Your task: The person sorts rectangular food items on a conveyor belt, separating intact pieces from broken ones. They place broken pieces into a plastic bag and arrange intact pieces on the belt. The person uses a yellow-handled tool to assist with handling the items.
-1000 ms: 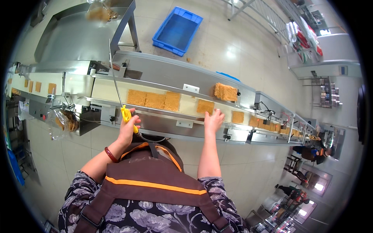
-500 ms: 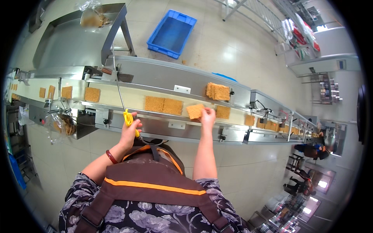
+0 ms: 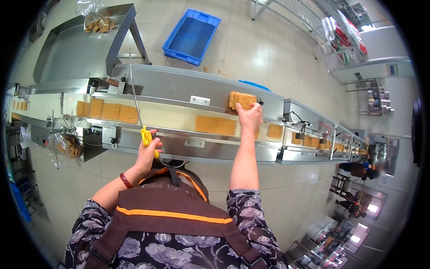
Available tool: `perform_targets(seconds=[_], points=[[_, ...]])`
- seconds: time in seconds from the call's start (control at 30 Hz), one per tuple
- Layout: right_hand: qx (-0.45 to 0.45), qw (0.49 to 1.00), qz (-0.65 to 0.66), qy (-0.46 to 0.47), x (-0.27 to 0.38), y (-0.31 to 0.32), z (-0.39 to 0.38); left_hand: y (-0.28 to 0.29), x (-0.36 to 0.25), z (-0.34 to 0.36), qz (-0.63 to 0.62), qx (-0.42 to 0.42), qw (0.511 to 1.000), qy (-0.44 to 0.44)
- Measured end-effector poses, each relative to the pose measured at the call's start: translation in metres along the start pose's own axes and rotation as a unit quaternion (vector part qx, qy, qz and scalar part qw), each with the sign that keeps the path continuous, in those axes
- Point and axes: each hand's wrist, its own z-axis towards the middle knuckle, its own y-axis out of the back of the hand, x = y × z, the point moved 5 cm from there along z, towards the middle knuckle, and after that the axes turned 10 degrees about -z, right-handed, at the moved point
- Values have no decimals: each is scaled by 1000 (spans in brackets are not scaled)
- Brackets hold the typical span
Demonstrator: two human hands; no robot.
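Apron (image 3: 165,197): brown with an orange stripe, right up close, over a floral sleeve on either side.
Bracelet (image 3: 126,180): red, round the left wrist.
Left hand (image 3: 147,154): fingers wrapped firmly round a yellow-handled tool (image 3: 146,136), its long thin metal tube angling up across the belt.
Clear bag (image 3: 65,144): hanging at the left, brown pieces inside.
Belt (image 3: 170,114): pale, and here are the golden squares: a row (image 3: 109,110) at left, a joined group (image 3: 215,125) mid-belt, a single square (image 3: 274,131) right of the wrist.
Right hand (image 3: 250,117): over the belt, fingers bent against the stack's near side; whether they pinch a square, I can't tell.
Stack (image 3: 242,99): several squares piled on the far steel ledge (image 3: 165,85).
Steel table (image 3: 76,54): upper left, a bag of broken pieces (image 3: 101,24) on it.
Crate (image 3: 192,36): blue, on the floor beyond.
Far right: people beside the line, small and blurred.
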Motion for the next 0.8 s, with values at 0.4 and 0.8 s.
perform_targets(seconds=[0.4, 0.8], points=[[-5, 996, -55, 66, 43, -38, -150, 31, -6, 7, -27, -39, 999, 3], [46, 998, -25, -43, 8, -5, 14, 39, -4, 5, -28, -41, 999, 11]])
